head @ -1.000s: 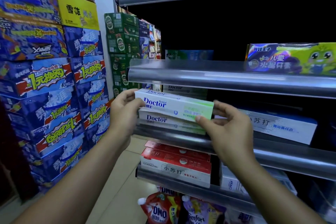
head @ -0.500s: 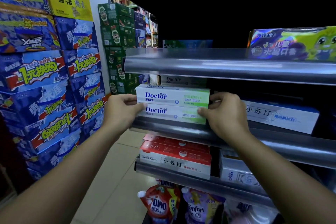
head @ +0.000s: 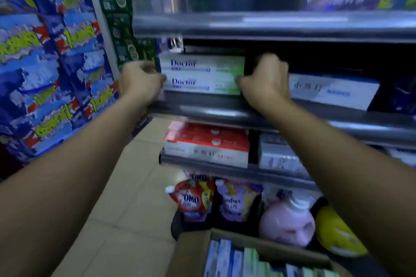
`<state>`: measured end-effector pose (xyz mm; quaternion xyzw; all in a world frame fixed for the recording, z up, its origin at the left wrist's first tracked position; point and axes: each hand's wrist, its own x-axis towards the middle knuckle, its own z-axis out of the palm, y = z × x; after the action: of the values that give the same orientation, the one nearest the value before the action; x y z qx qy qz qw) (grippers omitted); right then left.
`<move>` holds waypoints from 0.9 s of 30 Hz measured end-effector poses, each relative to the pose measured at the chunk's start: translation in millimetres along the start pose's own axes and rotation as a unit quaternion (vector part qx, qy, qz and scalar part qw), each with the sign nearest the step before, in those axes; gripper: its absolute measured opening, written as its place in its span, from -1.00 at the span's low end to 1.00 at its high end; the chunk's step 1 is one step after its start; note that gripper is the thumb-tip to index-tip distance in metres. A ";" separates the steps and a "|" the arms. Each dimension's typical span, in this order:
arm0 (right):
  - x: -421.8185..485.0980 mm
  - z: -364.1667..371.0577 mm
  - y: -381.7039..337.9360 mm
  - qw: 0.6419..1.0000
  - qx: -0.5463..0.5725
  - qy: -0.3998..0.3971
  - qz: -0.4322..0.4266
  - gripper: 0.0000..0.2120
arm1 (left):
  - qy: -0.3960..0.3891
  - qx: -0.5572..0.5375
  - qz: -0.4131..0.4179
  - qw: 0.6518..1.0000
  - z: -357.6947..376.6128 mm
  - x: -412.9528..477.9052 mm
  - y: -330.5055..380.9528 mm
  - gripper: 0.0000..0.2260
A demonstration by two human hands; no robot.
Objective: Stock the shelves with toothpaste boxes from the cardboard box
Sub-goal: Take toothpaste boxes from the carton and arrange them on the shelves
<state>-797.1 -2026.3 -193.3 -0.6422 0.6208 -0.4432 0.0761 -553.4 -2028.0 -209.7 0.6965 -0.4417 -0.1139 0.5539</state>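
Two white-and-green Doctor toothpaste boxes are stacked on the middle shelf [head: 225, 113], the upper box [head: 202, 64] lying on the lower box [head: 198, 83]. My left hand [head: 141, 81] curls at the stack's left end. At the right end my right hand [head: 265, 78] curls round it, thumb on the lower box's front. The frame is motion-blurred. At the bottom edge the open cardboard box [head: 193, 252] holds several upright toothpaste boxes [head: 236, 261].
A white-and-blue box [head: 333, 91] lies on the same shelf to the right. Red-and-white boxes [head: 207, 141] fill the shelf below, with detergent pouches [head: 191, 200] and a pink bottle [head: 286, 225] lower down. Stacked blue cartons [head: 45, 63] wall the left, across a tiled aisle.
The upper Doctor box went from tilted in both hands to lying flat on the lower one. My view has tipped downward, bringing the cardboard box into sight.
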 end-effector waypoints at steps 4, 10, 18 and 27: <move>-67.8 -28.2 36.4 0.989 0.065 0.059 -0.119 -0.65 | 0.091 -0.011 0.174 0.980 -7.8 -62.3 -33.9 -0.73; -172.9 -27.4 122.4 0.981 0.188 -0.039 -0.013 -0.83 | -0.141 -0.068 0.089 0.984 48.3 -253.7 -126.6 -0.88; -240.1 23.0 225.2 0.949 0.149 -0.182 0.211 -0.84 | -0.482 0.309 -0.009 0.820 104.9 -428.0 -233.8 -0.45; -242.9 32.5 263.5 0.924 0.149 -0.235 0.262 -0.84 | -0.500 0.313 -0.111 0.800 112.0 -434.6 -252.4 -0.66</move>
<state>-928.2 -1888.3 -498.7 -0.5235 0.6581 -0.3315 0.4278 -756.3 -1781.8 -613.9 0.7227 -0.5883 -0.3627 -0.0081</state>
